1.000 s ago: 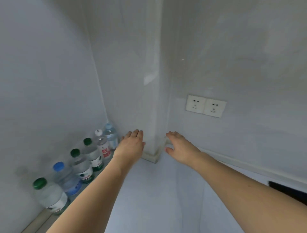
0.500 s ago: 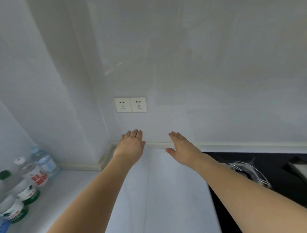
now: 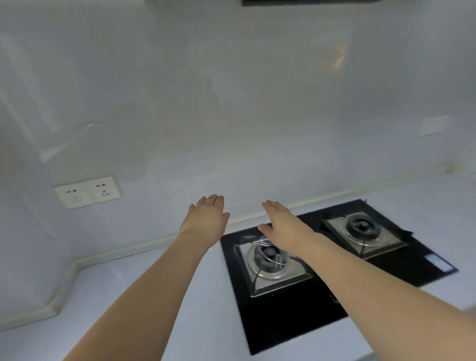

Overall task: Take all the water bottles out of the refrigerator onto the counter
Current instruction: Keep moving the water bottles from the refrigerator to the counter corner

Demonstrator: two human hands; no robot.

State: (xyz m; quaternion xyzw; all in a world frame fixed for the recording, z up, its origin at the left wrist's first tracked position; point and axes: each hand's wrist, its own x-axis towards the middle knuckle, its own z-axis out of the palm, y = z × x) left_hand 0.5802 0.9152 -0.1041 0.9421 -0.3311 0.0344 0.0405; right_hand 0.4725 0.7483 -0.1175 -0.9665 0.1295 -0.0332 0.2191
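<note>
**Asker:** Looking down from head height, what fills the view?

**Describer:** Two bare forearms reach forward over a pale counter (image 3: 123,296). Use the black gas hob (image 3: 296,317) set into that counter as the landmark. The left hand (image 3: 206,219) is held just left of the hob's far left corner, palm down, fingers straight and close together, holding nothing. The right hand (image 3: 283,224) is held over the hob's near-left burner (image 3: 268,257), fingers straight too, thumb spread slightly to the side, also empty.

**Asker:** Are the hands touching anything?

**Describer:** Neither visibly rests on a surface; they are apart from each other, with a gap between them.

**Asker:** Where are the water bottles and the refrigerator?

**Describer:** Neither is in this view, so I cannot tell where they are.

**Asker:** What else is near the hob?

**Describer:** A second burner (image 3: 360,226) sits to the right of the first (both on square metal plates). Behind the hob rises a glossy pale wall (image 3: 231,103). Well to the hob's left, on that wall, is a double power socket (image 3: 87,192). A dark edge (image 3: 309,2) shows at the top, above the hob.
</note>
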